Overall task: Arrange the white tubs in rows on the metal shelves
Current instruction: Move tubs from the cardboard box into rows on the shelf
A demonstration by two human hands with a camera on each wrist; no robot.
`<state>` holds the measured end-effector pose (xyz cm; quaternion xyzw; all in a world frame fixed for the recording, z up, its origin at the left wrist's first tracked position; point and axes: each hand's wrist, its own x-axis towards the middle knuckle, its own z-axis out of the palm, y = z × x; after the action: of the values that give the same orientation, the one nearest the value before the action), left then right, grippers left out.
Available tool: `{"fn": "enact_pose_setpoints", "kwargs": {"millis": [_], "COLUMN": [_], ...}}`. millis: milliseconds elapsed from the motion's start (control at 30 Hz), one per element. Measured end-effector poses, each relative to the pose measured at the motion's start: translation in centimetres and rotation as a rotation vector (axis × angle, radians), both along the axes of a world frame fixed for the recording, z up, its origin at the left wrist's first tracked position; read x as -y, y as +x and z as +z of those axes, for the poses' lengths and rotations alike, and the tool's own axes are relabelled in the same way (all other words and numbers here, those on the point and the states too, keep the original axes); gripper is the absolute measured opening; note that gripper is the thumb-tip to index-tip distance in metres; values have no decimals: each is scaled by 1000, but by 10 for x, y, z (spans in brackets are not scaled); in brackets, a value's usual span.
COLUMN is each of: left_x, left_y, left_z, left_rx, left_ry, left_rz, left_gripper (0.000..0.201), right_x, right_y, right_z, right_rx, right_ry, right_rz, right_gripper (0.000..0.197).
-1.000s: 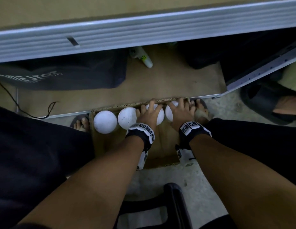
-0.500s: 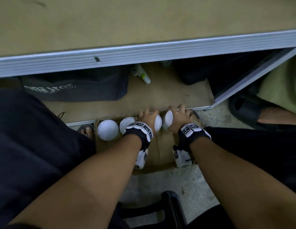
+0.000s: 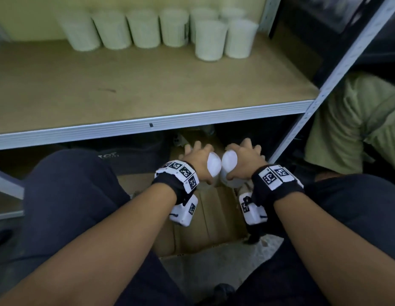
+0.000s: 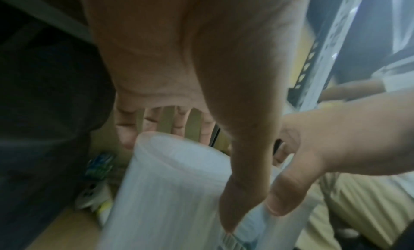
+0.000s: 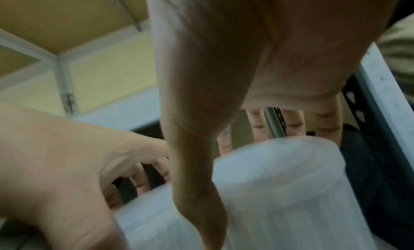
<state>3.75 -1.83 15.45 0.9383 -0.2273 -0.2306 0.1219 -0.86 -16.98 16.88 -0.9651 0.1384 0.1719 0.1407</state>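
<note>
While seen from the head camera, nearest: cardboard box (image 3: 216, 208) on the floor, between the knees.
Left hand (image 3: 197, 161): fingers and thumb wrapped round a white tub (image 3: 214, 165).
Right hand (image 3: 244, 161): wrapped round a second tub (image 3: 229, 160), the two touching, below the shelf's front edge (image 3: 148, 125).
Far: shelved tubs (image 3: 145, 28) in a row at the shelf's back edge; more cluster toward its back right corner.
</note>
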Motion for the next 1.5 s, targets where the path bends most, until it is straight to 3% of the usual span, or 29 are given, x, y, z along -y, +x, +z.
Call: {"fn": "enact_pose_setpoints", "kwargs": {"millis": [200, 367, 600, 800, 1100, 1500], "left_x": [-7, -22, -48, -70, -96, -110], "left_y": [-6, -7, 11, 37, 77, 92], "left_z": [81, 142, 199, 214, 208, 188], "left_rx": [95, 258, 373, 399, 352, 226], "left_ry": [-131, -254, -300, -256, -183, -141], "left_rz": [-40, -30, 21, 63, 150, 157], "left_gripper": [90, 85, 76, 73, 73, 75], "right_x": [7, 5, -12, -31, -60, -71], "right_y": [-17, -22, 0, 39, 96, 113], "right_z": [88, 149, 190, 191, 181, 163], "right_rx": [120, 325, 517, 572, 499, 400], "right_ry": [13, 51, 117, 186, 155, 105], "right_rz": [5, 14, 15, 69, 136, 183], "right_gripper": [86, 82, 71, 62, 66, 69]}}
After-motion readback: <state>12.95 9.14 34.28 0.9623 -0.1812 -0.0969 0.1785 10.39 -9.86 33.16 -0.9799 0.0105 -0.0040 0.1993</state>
